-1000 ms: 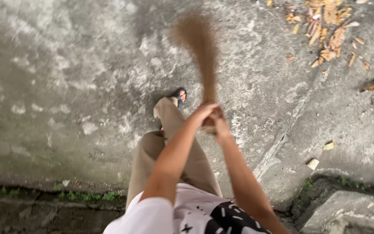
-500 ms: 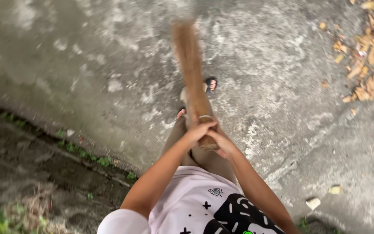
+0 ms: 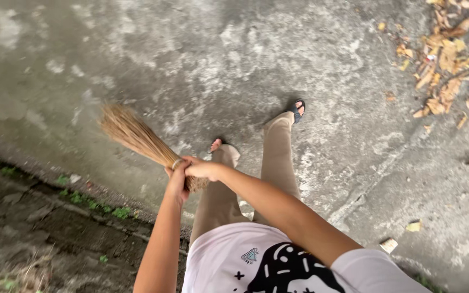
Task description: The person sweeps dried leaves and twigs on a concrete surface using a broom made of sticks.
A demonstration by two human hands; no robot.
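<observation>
Both hands meet low in front of the body, closed around the bound end of a stick broom [image 3: 139, 140]. The left hand [image 3: 177, 182] wraps the bundle from below, its forearm rising almost straight up from the lower edge of the view. The right hand [image 3: 202, 169] closes over the same spot from the right, its arm reaching diagonally across the torso. The broom slants up and to the left from the 2 hands, its fanned bristle tips over the grey concrete ground [image 3: 202, 65], near a mossy cracked edge [image 3: 77, 198]. A pile of dry leaves [image 3: 443, 59] lies well apart at the upper right. 2 sandalled feet stand on the concrete beyond the hands.
</observation>
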